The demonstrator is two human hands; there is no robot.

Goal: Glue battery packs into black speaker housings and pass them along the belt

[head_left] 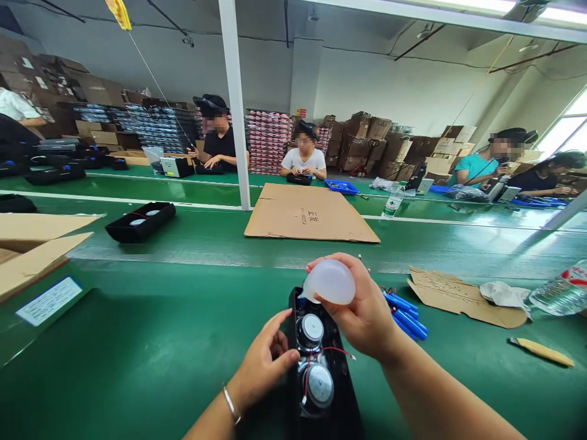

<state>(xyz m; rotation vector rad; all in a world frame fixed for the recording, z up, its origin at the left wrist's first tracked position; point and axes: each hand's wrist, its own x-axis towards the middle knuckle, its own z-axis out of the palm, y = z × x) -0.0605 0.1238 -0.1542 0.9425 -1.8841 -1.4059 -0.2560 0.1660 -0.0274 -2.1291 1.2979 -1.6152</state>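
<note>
Left hand point(266, 362) sits low, fingers loosely curled; right hand point(367, 315) is raised, fingers clasped.

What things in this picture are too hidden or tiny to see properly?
Head view: black speaker box runs off the bottom edge.
White bulb: its back covered by the right hand.
Blue cylinders: partly behind that hand.
White label: print too small to read.
</note>
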